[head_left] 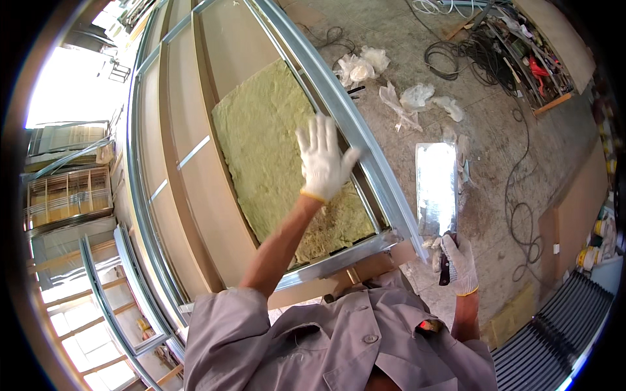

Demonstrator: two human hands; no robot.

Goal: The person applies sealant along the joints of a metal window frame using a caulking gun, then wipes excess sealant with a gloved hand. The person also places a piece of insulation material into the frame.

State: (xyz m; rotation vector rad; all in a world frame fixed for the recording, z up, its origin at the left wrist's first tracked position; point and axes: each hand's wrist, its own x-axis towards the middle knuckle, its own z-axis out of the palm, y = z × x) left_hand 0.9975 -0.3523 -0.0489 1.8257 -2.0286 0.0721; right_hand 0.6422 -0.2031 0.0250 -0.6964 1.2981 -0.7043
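A yellow-green slab of mineral wool point(261, 130) lies inside a metal-framed panel point(365, 153), its near end rough and frayed. Over the slab's right side, my left hand point(323, 156) in a white glove is open, fingers stretched and thumb out; whether it presses on the wool I cannot tell. My right hand point(462, 264), gloved too, is closed round the black handle of a cleaver-like knife point(437, 186). Its wide, shiny blade points away from me, beside the panel's near right corner and apart from the slab.
Brown strips point(179, 156) divide the panel lengthwise. Crumpled clear plastic point(417, 98) and black cables point(450, 58) litter the concrete floor. A box of tools and scraps point(531, 62) is at the far right. Black ribbed sheets point(561, 332) lie near right; metal frames point(107, 300) stand at left.
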